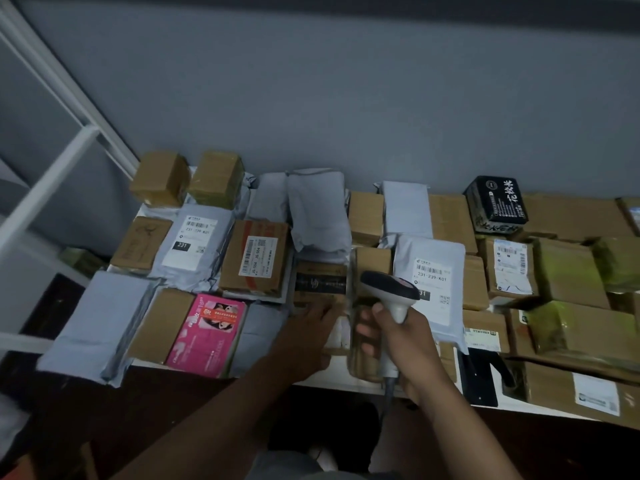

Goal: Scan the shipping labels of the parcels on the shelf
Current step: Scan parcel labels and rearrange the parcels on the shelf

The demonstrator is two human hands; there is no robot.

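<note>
My right hand point(398, 336) grips the handle of a grey and white barcode scanner point(389, 289), its head pointing left over a small brown box with a black band point(320, 282). My left hand point(308, 327) lies with straight fingers on the front of that box. A grey mailer with a white shipping label point(431, 289) lies just right of the scanner. More labelled parcels lie to the left: a brown box with a label point(258, 258) and a grey mailer marked 231 point(194, 245).
The white shelf point(332, 374) is packed with brown boxes, grey mailers, a pink box point(207, 334) at the front and a black package point(497, 204) at the back. A grey wall stands behind. White shelf posts point(52, 174) rise on the left.
</note>
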